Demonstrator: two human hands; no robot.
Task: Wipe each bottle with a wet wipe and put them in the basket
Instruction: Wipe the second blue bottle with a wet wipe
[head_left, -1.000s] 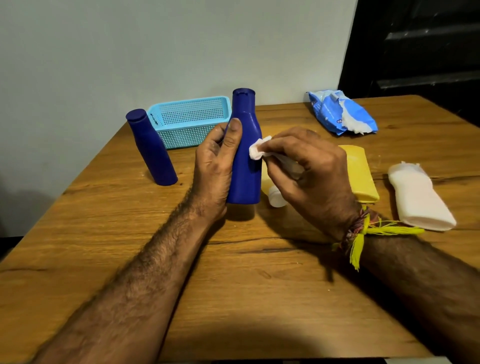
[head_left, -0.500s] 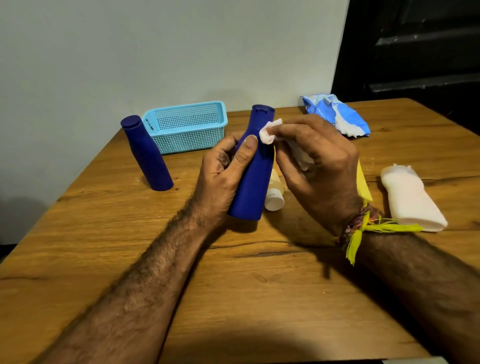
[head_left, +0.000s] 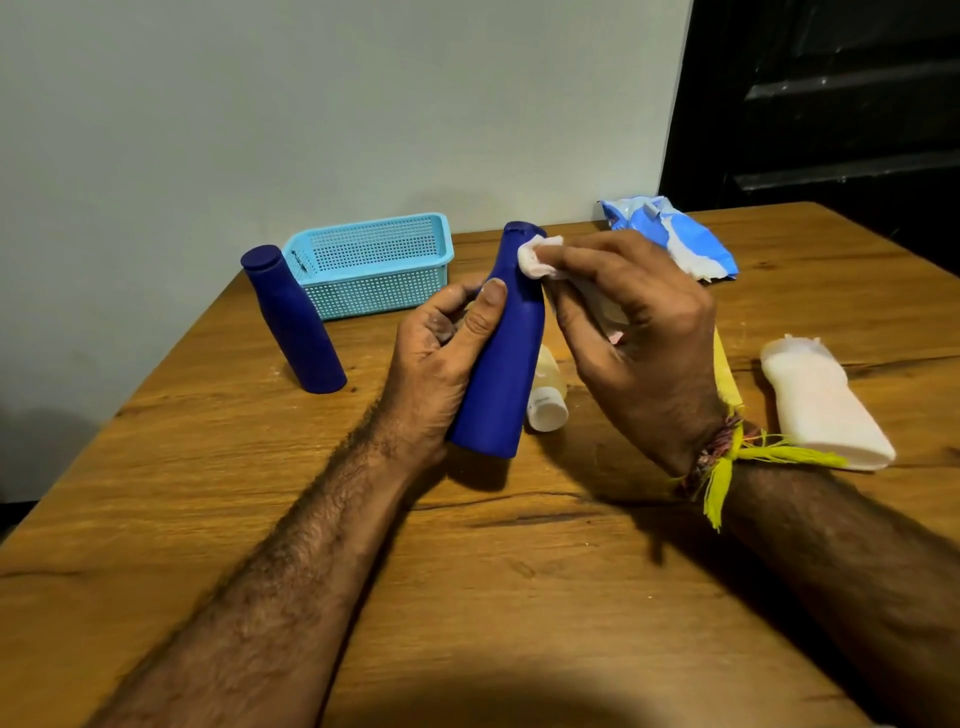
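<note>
Two hands were on one dark blue bottle (head_left: 501, 358) at frame centre. The left hand (head_left: 436, 364) gripped its lower body, thumb laid up the near side and fingers curled round the back; the bottle was tilted, cap toward the upper right, and its base looked just clear of the wooden table (head_left: 467, 597). The right hand (head_left: 639, 332) pinched a bunched white wet wipe (head_left: 540, 254) and pressed it to the neck just below the cap.

Step judged in hand: wiping this bottle, at the neck. To do it well, the left grip should stay low so the upper body remains exposed. The wipe should run down from the cap in long strokes while the left hand turns the bottle between passes, so the far side, hidden here, is also covered. The area under the left palm would need a change of grip. The plastic appeared smooth and may slip once wet; firm hold advised.

A second blue bottle (head_left: 293, 322) stood at centre left, just in front of the light blue mesh basket (head_left: 371, 270), which showed nothing inside. A yellow bottle with a white cap (head_left: 545, 400) lay behind the held bottle, mostly hidden. A white bottle (head_left: 826, 405) lay at right. The wipe packet (head_left: 675, 239) sat upper right.
</note>
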